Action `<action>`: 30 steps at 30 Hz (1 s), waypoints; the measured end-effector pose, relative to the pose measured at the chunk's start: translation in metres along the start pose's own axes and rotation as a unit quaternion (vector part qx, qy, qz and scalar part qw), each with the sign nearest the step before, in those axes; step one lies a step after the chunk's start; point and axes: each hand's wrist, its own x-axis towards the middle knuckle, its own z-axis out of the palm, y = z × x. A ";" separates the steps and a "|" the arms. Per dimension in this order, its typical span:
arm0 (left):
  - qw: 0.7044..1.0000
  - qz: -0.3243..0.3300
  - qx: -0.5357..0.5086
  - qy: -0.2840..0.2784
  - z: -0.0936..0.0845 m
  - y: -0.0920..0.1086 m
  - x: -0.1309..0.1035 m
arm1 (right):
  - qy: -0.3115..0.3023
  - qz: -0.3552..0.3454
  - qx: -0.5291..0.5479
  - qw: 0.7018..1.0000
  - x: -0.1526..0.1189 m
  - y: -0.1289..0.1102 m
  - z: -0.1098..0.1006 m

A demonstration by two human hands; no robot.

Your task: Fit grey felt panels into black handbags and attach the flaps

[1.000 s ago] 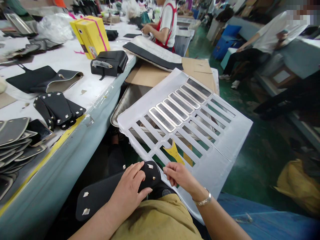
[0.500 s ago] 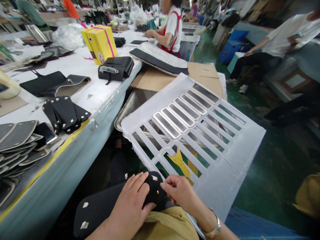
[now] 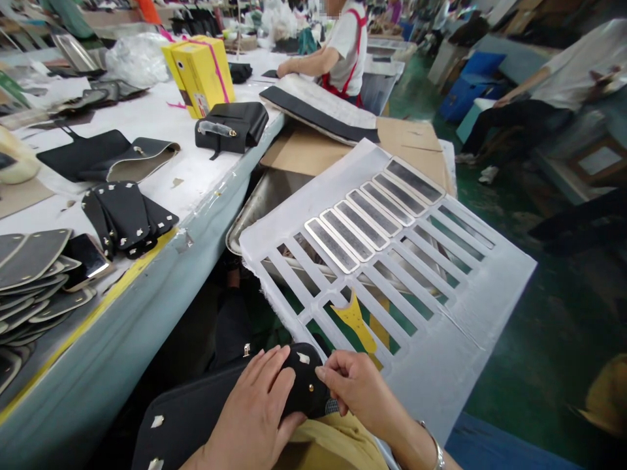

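Note:
A long black leather panel (image 3: 196, 398) with rounded ends lies across my lap. Small metal studs, several with white scraps around them, sit near its edges. My left hand (image 3: 255, 408) rests over the panel and grips it, fingers along its top and thumb at the near edge. At the panel's right end, my right hand (image 3: 355, 388) is closed in a pinch, beside a bare gold stud (image 3: 311, 388). Whatever is between that thumb and forefinger is too small or hidden to make out.
A slotted white board (image 3: 490, 287) ahead of me carries metal-framed strips (image 3: 365, 225) and a yellow forked piece (image 3: 355, 320). On the table at left are studded black panels (image 3: 125, 219), a phone (image 3: 88, 261), a black bag (image 3: 232, 127) and a yellow box (image 3: 200, 75). Another person works beyond.
The view has shifted slightly, and the panel's left end sits lower in the picture. Both hands keep nearly the same pose on it. The person beyond has moved their arms a little.

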 end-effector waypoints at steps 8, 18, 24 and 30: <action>1.000 0.005 0.004 -0.024 0.001 -0.004 0.002 | -0.001 0.004 -0.009 1.000 0.003 0.000 -0.002; 0.998 0.017 0.040 -0.046 -0.007 0.004 0.009 | -0.020 -0.007 -0.013 1.000 0.012 0.008 -0.023; 0.998 0.009 0.036 -0.055 -0.007 0.005 0.008 | 0.073 0.018 0.188 0.979 0.012 0.055 -0.045; 0.998 0.002 0.028 -0.059 -0.007 0.005 0.007 | 0.031 0.005 0.138 0.990 -0.007 0.053 -0.022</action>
